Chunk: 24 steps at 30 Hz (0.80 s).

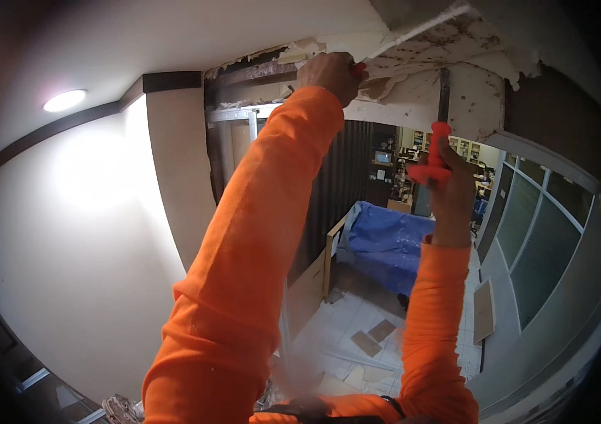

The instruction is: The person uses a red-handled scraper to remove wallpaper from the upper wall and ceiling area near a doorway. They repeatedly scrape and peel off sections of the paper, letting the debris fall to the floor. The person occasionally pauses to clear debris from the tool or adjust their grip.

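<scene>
My left hand (pixel 329 77) is raised to the broken edge of the ceiling and closed around a tool with a red handle (pixel 359 69); the rest of that tool cannot be told apart from what lies behind it. My right hand (pixel 454 185), lower and to the right, grips the red handle of a chisel with a hand guard (pixel 441 135). Its dark flat blade points up, the tip at the stained, torn panel (pixel 478 98); whether it touches is unclear. A pale strip (pixel 417 32) runs slantwise above, along the torn ceiling material.
A metal frame (pixel 253 124) and a beige column (pixel 176 159) stand left. Below are a blue sheet (pixel 385 238) over a large object and board pieces (pixel 367 342) on the tiled floor. Glazed panels (pixel 542 244) line the right wall. A ceiling lamp (pixel 65 100) shines at left.
</scene>
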Each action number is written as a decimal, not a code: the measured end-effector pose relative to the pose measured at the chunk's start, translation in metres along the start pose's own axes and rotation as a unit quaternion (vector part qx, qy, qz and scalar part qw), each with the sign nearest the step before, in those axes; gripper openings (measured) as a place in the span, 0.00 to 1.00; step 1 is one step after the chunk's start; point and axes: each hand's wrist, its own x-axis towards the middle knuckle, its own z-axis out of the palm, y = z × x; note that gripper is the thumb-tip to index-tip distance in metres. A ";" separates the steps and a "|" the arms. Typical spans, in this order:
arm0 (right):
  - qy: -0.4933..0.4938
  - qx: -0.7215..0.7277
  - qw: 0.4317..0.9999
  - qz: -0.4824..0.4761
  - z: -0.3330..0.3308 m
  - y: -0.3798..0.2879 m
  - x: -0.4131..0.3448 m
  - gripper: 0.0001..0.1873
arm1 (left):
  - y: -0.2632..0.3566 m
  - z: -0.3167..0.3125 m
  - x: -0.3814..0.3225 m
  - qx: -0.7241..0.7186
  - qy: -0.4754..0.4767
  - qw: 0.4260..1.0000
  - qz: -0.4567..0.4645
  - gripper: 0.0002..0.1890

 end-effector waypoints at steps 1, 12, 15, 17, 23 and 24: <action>-0.021 -0.042 0.999 0.009 -0.013 -0.003 0.000 0.20 | -0.003 0.001 0.000 -0.006 -0.004 1.000 0.001 0.18; -0.074 -0.217 0.973 -0.013 -0.109 -0.026 0.033 0.20 | 0.015 0.011 -0.022 0.058 -0.011 0.998 0.035 0.18; -0.099 -0.220 0.970 0.026 -0.116 -0.026 0.028 0.20 | 0.011 0.011 -0.019 0.057 -0.006 0.997 0.052 0.18; -0.103 -0.210 0.971 0.051 -0.114 -0.018 0.022 0.20 | 0.004 0.014 -0.015 0.062 0.005 0.995 0.072 0.18; -0.110 -0.228 0.965 0.073 -0.098 0.021 0.019 0.22 | 0.005 0.007 -0.012 0.085 -0.004 0.994 0.074 0.18; -0.114 -0.194 0.972 0.064 -0.091 0.028 0.021 0.21 | 0.006 0.006 -0.011 0.090 -0.005 0.993 0.076 0.18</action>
